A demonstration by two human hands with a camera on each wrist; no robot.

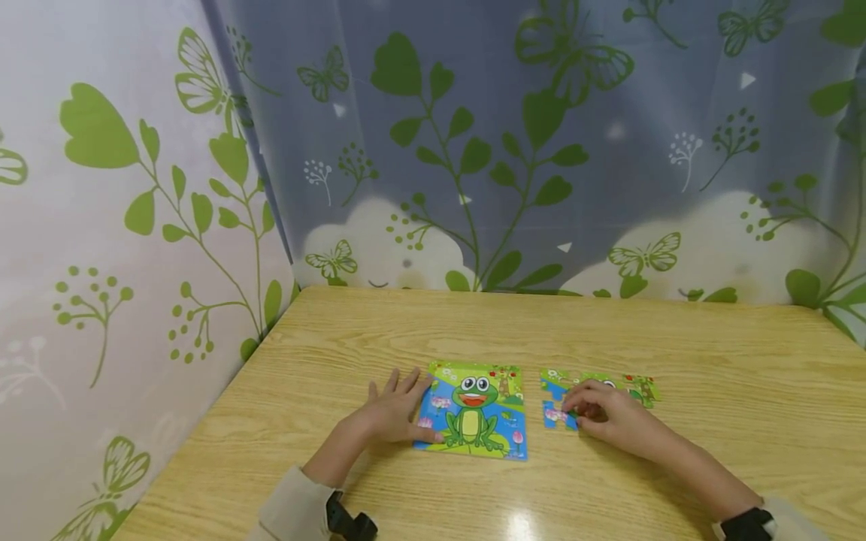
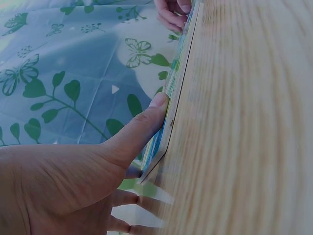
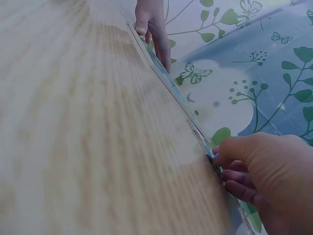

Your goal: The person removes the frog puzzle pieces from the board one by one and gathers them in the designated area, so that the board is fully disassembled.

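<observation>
A square frog picture board lies flat on the table, its thin edge showing in the left wrist view. My left hand rests at its left side with fingers spread, the thumb lying over the board's near left corner. Right of the board is a partly assembled frog jigsaw puzzle, its top row bearing flowers, the frog's eyes and a tree. My right hand pinches a blue puzzle piece at the lower part of this puzzle, beside a piece with a pink lotus. The hand hides part of the puzzle.
The wooden table carries both pictures. Behind it hangs a blue curtain printed with green leaves and butterflies, and a pale curtain runs along the left side. A black wrist strap sits at the right cuff.
</observation>
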